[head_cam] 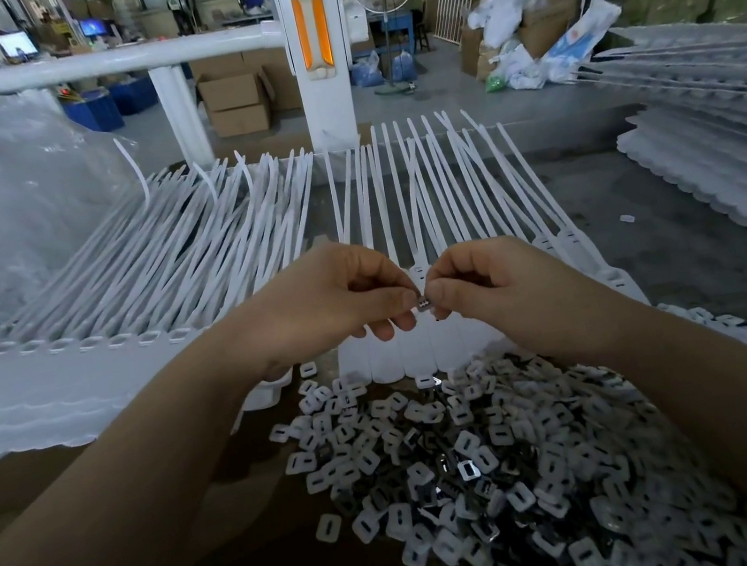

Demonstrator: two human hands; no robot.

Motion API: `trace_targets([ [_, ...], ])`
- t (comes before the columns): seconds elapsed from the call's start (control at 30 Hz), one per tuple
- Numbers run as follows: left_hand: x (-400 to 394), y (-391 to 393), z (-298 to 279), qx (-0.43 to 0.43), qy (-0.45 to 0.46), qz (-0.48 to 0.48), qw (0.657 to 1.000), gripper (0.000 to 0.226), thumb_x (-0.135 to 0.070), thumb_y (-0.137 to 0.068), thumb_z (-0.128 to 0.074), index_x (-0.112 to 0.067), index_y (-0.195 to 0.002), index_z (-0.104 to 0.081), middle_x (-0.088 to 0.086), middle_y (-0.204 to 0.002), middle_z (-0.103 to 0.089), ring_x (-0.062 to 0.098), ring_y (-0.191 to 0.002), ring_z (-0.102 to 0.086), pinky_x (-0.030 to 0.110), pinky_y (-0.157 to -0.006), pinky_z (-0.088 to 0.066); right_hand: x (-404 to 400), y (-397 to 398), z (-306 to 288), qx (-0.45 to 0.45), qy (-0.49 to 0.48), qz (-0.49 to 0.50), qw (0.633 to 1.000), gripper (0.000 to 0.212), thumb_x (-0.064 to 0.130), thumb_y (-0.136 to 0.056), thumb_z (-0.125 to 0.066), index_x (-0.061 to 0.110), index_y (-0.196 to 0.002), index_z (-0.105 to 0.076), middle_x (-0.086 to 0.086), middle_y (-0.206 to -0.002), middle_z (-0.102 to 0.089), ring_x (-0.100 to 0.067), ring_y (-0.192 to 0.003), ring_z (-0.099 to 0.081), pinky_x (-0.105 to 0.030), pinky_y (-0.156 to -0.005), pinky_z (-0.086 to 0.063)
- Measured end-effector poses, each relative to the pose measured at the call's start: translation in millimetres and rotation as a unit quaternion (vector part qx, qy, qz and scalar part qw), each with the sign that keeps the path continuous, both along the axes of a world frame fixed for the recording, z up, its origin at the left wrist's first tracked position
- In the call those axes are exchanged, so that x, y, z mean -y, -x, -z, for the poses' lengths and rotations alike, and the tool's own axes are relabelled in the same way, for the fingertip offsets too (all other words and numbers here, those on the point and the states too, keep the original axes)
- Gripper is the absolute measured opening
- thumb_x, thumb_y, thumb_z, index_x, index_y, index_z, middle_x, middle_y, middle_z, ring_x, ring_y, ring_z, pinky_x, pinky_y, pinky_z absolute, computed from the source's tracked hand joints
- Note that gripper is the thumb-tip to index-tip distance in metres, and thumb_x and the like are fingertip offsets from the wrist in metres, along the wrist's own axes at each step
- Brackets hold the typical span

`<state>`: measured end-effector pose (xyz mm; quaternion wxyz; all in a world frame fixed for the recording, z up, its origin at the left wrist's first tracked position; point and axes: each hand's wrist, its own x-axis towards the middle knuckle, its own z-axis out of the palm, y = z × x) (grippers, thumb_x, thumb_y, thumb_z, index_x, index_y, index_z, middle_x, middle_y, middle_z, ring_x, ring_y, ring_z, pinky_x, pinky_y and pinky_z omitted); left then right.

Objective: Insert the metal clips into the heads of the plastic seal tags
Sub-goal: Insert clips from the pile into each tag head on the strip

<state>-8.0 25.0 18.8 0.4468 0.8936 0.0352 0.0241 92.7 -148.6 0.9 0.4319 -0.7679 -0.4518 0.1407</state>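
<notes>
Currently pinching one metal clip [423,304] between left hand [334,299] and right hand [486,286] fingertips (tiny, stiff, probably slippery), gripping its edges above the seal tags [399,209].

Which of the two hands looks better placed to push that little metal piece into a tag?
Probably the right hand. Both hands pinch the metal clip between them, but the right one lies over the row of tag heads, while the left hand sits beside it.
</notes>
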Motion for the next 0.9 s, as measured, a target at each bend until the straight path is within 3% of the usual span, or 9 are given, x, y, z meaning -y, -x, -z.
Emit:
trace_targets([
  [0.07, 1.7, 0.6, 0.0, -0.008, 0.016, 0.007, 1.000, 0.005, -0.022, -0.091, -0.066, -0.022, -0.091, -0.071, -0.007, -0.084, -0.076, 0.004, -0.072, -0.068, 0.013, -0.063, -0.050, -0.1, 0.5, -0.3, -0.005, 0.002, -0.002, 1.000, 0.012, 0.025, -0.096, -0.055, 0.023, -0.089, -0.065, 0.008, -0.082, -0.068, -0.002, -0.078, -0.064, -0.025, -0.076, -0.052],
  [0.23, 4.9, 0.3, 2.0, -0.033, 0.026, 0.003, 0.999, 0.004, -0.021, -0.090, -0.067, -0.020, -0.090, -0.071, -0.005, -0.082, -0.076, 0.005, -0.070, -0.068, 0.014, -0.061, -0.049, 1.8, 0.1, -1.0, 0.000, 0.007, -0.013, 1.000, 0.011, 0.023, -0.095, -0.056, 0.022, -0.088, -0.064, 0.009, -0.079, -0.066, -0.012, -0.075, -0.062, -0.032, -0.072, -0.051],
  [0.33, 4.9, -0.5, 4.2, -0.046, 0.037, -0.010, 0.998, 0.008, -0.021, -0.092, -0.064, -0.019, -0.089, -0.070, -0.003, -0.082, -0.075, 0.004, -0.067, -0.065, 0.022, -0.062, -0.047, 3.5, -1.6, -0.6, 0.023, 0.005, -0.017, 1.000, 0.003, 0.024, -0.089, -0.065, 0.027, -0.090, -0.064, 0.012, -0.079, -0.064, 0.001, -0.065, -0.056, -0.017, -0.061, -0.048],
  [0.4, 3.7, -0.8, 5.4, -0.052, 0.041, -0.014, 0.998, 0.009, -0.021, -0.092, -0.064, -0.018, -0.088, -0.071, -0.002, -0.081, -0.075, 0.004, -0.065, -0.062, 0.026, -0.063, -0.044, 3.1, -2.0, 0.9, 0.059, 0.001, -0.008, 0.998, 0.012, 0.026, -0.084, -0.070, 0.032, -0.090, -0.063, 0.013, -0.079, -0.063, -0.002, -0.063, -0.055, -0.012, -0.057, -0.044],
  [0.67, 1.5, -2.1, 7.9, -0.073, 0.052, -0.018, 0.996, 0.013, -0.019, -0.095, -0.061, -0.017, -0.087, -0.071, -0.001, -0.080, -0.074, 0.004, -0.063, -0.060, 0.024, -0.061, -0.043, 3.1, -3.9, 5.4, 0.173, -0.005, -0.002, 0.985, 0.013, 0.030, -0.081, -0.074, 0.036, -0.089, -0.065, 0.016, -0.079, -0.062, -0.006, -0.076, -0.055, -0.016, -0.065, -0.045],
  [0.8, -1.5, -3.6, 9.3, -0.076, 0.072, -0.030, 0.994, 0.015, -0.013, -0.097, -0.056, -0.016, -0.095, -0.070, -0.001, -0.081, -0.075, 0.005, -0.065, -0.062, 0.021, -0.060, -0.045, 3.7, -6.4, 6.5, 0.171, -0.010, 0.001, 0.985, 0.013, 0.032, -0.080, -0.076, 0.034, -0.087, -0.065, 0.014, -0.078, -0.063, -0.006, -0.078, -0.054, -0.014, -0.065, -0.044],
  [0.9, -2.7, -3.2, 9.9, -0.079, 0.053, -0.010, 0.995, 0.014, -0.013, -0.089, -0.068, -0.019, -0.102, -0.068, 0.001, -0.086, -0.076, 0.007, -0.070, -0.067, 0.017, -0.058, -0.047, 4.1, -7.9, 7.7, 0.167, -0.020, 0.003, 0.986, 0.013, 0.033, -0.078, -0.077, 0.035, -0.086, -0.066, 0.014, -0.077, -0.063, -0.004, -0.077, -0.054, -0.012, -0.064, -0.042],
])
